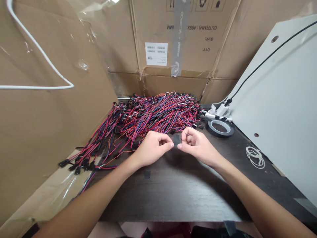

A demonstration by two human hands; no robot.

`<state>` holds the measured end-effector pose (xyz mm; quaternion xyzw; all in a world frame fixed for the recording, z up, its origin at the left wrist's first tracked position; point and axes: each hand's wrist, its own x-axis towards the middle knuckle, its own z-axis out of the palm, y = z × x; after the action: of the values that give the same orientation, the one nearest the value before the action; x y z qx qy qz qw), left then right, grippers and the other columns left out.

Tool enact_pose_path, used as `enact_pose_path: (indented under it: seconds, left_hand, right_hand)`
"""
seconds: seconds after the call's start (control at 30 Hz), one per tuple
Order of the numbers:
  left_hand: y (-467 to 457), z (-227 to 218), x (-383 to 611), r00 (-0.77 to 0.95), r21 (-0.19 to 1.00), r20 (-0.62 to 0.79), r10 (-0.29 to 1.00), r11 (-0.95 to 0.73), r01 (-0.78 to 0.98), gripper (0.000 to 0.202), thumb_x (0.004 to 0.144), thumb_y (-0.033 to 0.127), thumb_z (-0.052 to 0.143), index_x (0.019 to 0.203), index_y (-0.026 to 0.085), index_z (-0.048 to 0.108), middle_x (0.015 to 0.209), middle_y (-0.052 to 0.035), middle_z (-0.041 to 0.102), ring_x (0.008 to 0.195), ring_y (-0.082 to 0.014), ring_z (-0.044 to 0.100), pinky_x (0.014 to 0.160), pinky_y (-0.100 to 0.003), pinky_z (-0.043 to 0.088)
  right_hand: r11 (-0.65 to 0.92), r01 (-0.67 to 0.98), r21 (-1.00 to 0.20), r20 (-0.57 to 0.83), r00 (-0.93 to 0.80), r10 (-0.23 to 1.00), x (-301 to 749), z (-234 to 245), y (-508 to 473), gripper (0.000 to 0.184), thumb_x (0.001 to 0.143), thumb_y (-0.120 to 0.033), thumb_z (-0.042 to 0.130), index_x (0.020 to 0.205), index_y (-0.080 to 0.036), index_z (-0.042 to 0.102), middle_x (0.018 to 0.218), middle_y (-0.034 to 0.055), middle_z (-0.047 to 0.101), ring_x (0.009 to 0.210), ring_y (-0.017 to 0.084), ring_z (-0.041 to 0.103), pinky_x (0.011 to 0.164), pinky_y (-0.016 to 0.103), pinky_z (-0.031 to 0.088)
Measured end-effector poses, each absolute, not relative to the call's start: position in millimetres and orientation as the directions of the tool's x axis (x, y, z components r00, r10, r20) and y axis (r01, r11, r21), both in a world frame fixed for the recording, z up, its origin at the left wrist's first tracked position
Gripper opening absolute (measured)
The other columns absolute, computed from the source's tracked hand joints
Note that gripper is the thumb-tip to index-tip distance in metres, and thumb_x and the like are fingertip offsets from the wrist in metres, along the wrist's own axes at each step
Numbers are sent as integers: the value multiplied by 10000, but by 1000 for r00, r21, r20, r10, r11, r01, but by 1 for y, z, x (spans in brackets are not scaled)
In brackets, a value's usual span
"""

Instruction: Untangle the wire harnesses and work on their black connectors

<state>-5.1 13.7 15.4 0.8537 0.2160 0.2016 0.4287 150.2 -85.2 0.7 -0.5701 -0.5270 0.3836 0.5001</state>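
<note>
Just in front of the wire heap, my left hand (155, 147) and my right hand (196, 145) face each other a short gap apart. Thumb and fingers of each are closed in a pinch. Stretched between the fingertips is a short dark piece of tape (176, 139), one side at each hand. Behind them lies a large pile of red, blue and black wires (160, 114) with black connectors. A separate small square of black tape (147, 174) sticks to the dark table (183, 195) below my left wrist.
A roll of black tape (220, 128) lies right of my right hand, near a white power strip (223, 110). Coiled white cable (255, 157) rests farther right by a white panel (282, 99). Cardboard boxes (193, 43) stand behind and left. More wires (86, 155) spill leftward.
</note>
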Motion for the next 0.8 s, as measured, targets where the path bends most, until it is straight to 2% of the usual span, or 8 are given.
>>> enact_pose_path:
  seconds: [0.27, 0.5, 0.63, 0.8]
  left_hand:
    - [14, 15, -5, 823, 829, 135, 552, -518, 211, 168, 742, 202, 570, 636, 109, 661, 520, 24, 527, 488, -62, 389, 505, -181, 317]
    - [13, 14, -4, 806, 878, 68, 589, -419, 231, 190, 728, 247, 575, 648, 97, 662, 553, 3, 557, 517, -78, 432, 515, -197, 333]
    - [12, 14, -4, 799, 900, 52, 599, -376, 222, 189, 718, 249, 578, 646, 94, 660, 575, -9, 584, 536, -88, 467, 540, -206, 359]
    - [12, 11, -3, 779, 902, 65, 624, -370, 222, 190, 720, 255, 583, 655, 95, 661, 589, -13, 596, 541, -92, 473, 542, -210, 365]
  right_hand:
    - [83, 307, -948, 136, 156, 978, 151, -1, -84, 246, 738, -230, 615, 697, -178, 378, 587, -70, 364, 507, 57, 309, 458, 195, 256]
    - [175, 328, -928, 227, 124, 966, 150, 2, -85, 154, 751, -219, 604, 717, -163, 465, 618, -42, 431, 549, 77, 364, 506, 211, 304]
    - [155, 354, -922, 210, 123, 970, 150, 1, -85, 86, 750, -230, 594, 751, -155, 551, 609, -27, 457, 547, 88, 374, 516, 224, 305]
    - [106, 366, -924, 180, 173, 968, 150, 0, -84, 111, 727, -266, 599, 749, -158, 584, 582, -22, 453, 535, 98, 373, 511, 233, 309]
